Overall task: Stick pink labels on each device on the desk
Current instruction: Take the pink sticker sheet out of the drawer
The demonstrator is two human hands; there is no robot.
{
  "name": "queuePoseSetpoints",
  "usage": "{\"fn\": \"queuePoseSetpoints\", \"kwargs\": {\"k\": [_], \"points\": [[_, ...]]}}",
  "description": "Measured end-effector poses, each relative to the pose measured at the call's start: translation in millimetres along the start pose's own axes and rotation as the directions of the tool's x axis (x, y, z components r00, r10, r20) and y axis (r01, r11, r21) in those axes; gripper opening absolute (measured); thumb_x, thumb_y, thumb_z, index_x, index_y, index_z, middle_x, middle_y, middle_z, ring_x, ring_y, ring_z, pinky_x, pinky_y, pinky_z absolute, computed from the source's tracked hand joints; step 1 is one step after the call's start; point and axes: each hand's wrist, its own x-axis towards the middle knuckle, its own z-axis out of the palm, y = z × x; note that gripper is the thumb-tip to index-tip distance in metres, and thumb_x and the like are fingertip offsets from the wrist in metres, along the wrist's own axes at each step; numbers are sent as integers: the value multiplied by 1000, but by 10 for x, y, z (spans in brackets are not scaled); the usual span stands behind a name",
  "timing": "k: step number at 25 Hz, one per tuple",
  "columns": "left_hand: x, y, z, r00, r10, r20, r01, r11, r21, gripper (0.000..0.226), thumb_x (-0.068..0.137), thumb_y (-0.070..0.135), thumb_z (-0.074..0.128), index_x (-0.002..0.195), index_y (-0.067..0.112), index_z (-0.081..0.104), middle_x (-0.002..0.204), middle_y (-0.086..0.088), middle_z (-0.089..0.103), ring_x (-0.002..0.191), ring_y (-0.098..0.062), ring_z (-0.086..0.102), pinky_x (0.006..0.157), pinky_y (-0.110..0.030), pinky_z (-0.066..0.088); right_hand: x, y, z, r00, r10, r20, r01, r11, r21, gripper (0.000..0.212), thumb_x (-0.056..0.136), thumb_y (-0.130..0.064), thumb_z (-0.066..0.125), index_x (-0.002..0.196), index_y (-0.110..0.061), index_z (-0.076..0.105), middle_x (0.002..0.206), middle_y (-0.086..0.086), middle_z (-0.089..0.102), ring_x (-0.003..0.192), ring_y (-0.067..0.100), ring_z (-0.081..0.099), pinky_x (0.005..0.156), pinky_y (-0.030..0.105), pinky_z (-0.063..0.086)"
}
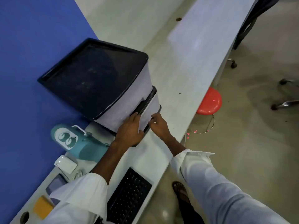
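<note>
— How many things did we count on the desk (169,88)?
— One drawer unit (97,75), with two of its drawer fronts showing, right under both hands. Just to the outer side of our left wrist sat one teal device (80,146). Nearer to us along that arm were one small white device (65,164), one grey device (54,185) and one yellow pad (42,207). Between our forearms lay one black keyboard (129,196).
— And the hands?
— Two. Our left hand (129,131) lay flat on the drawer front, fingers fairly straight, tips at the upper black handle, holding nothing. Our right hand (157,125), just beside it, had its fingertips drawn together at the black edge of the lower drawer. Whether they pinched anything, we could not tell.
— What stood in the way?
— Our left forearm and white sleeve (84,191) covered the near end of the teal device and part of the grey device. The left hand hid the drawer unit's near corner.
— Around us?
— A blue wall (32,46) rose beyond the left hand. One red stool (210,101) stood on the floor past the right hand, with pink specks by its foot ring.
</note>
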Motion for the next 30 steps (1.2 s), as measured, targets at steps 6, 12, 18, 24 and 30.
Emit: {"fn": "queuePoseSetpoints", "kwargs": {"k": [6,12,18,24,30], "points": [[85,-58,54,998,4,-65,-3,1000,14,61,87,22,63,143,4,43,142,-14,53,126,-32,51,102,-41,47,290,147,233,957,283,62,-289,923,255,22,84,-6,57,104,-15,51,86,-2,59,81,17,58,76,36,54],[90,-62,24,997,-17,-78,19,1000,19,62,93,29,59,148,9,39,145,-11,52,132,-29,49,109,-39,40,581,192,386,873,466,141,-476,757,447,22,80,9,50,95,-7,53,72,11,44,48,16,42,43,21,39],[99,-44,-37,996,-89,-28,91,993,75,62,93,27,56,150,16,35,143,-7,53,130,-26,50,109,-39,44,350,290,291,858,497,128,-477,679,558,18,84,0,52,100,-4,60,91,17,61,79,31,60,73,39,57],[42,22,70,984,-55,-169,7,963,-269,31,89,11,58,119,15,66,115,-6,70,101,-22,66,90,-36,56,-49,411,-65,852,521,55,-456,685,568,67,61,-20,51,127,-11,58,89,12,67,75,27,64,71,37,55],[405,-33,665,925,-247,288,364,795,-486,36,84,2,61,116,18,58,118,-2,68,107,-23,64,96,-43,54,-104,392,-177,842,539,7,-448,693,565,65,64,-26,48,127,-10,57,89,13,65,73,27,61,69,35,53]]}}
